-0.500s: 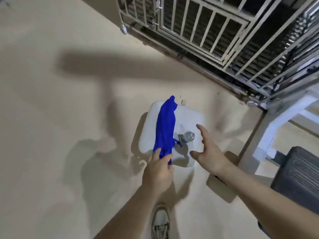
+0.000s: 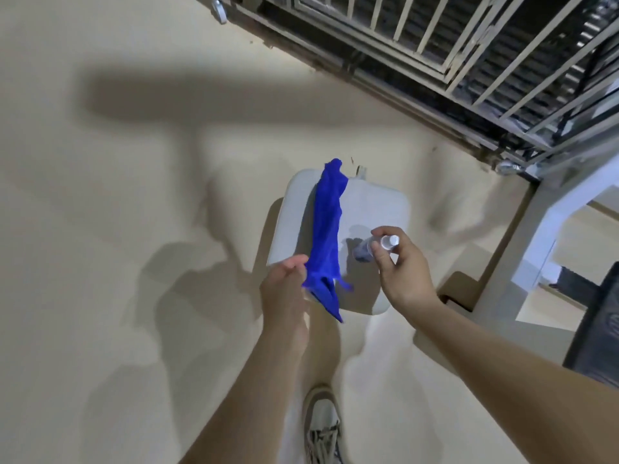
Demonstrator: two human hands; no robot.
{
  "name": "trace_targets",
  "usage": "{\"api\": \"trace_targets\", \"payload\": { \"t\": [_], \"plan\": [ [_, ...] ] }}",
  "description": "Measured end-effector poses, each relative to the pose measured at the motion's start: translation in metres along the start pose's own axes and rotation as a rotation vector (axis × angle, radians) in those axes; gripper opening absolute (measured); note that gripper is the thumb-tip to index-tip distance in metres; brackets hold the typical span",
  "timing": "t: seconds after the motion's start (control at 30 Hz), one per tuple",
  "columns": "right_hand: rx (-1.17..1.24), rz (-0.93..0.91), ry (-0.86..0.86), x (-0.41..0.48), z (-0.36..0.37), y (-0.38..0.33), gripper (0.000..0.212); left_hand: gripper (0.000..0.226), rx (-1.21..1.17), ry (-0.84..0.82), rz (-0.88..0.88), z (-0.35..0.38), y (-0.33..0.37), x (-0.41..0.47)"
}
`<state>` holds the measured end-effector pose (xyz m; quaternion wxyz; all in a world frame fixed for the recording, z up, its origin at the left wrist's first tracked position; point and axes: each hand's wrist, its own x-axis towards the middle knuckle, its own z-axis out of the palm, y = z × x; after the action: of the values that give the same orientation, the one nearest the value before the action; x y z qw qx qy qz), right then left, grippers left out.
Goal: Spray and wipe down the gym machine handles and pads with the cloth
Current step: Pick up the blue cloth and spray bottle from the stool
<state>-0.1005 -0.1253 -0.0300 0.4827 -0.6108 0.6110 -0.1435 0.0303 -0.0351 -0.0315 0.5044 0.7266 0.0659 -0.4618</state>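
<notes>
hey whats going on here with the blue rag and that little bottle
A person stands over a white stool and is picking up cleaning supplies from it. The left hand grips the near end of the blue cloth, which lies stretched across the seat. The right hand is closed on the small spray bottle. No wiping has begun; the dark gym pad sits at the right edge.

Hands grip cloth (image 2: 326, 236) and bottle (image 2: 378, 244)
</notes>
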Motion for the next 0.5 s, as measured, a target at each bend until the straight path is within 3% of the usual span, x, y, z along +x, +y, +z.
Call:
{"api": "trace_targets", "payload": {
  "t": [0.13,0.23,0.3,0.4,0.5],
  "plan": [
    [0.35,0.108,-0.017,-0.027,-0.018,-0.037,0.022,0.022,-0.434,-0.061,-0.163,-0.018,0.06,-0.054],
    [0.631,0.263,-0.13,-0.051,-0.039,-0.079,0.014,0.015,-0.507,-0.137,-0.243,-0.021,0.105,-0.103],
    [0.759,0.273,-0.295,-0.071,-0.056,-0.111,0.005,0.013,-0.548,-0.283,-0.224,-0.022,0.128,-0.138],
    [0.708,0.176,-0.629,-0.106,-0.081,-0.154,0.027,0.036,-0.586,-0.518,-0.144,-0.029,0.148,-0.187],
    [0.579,0.065,-0.69,-0.144,-0.12,-0.192,0.031,0.042,-0.523,-0.56,0.042,-0.035,0.169,-0.241]
  ]
}}
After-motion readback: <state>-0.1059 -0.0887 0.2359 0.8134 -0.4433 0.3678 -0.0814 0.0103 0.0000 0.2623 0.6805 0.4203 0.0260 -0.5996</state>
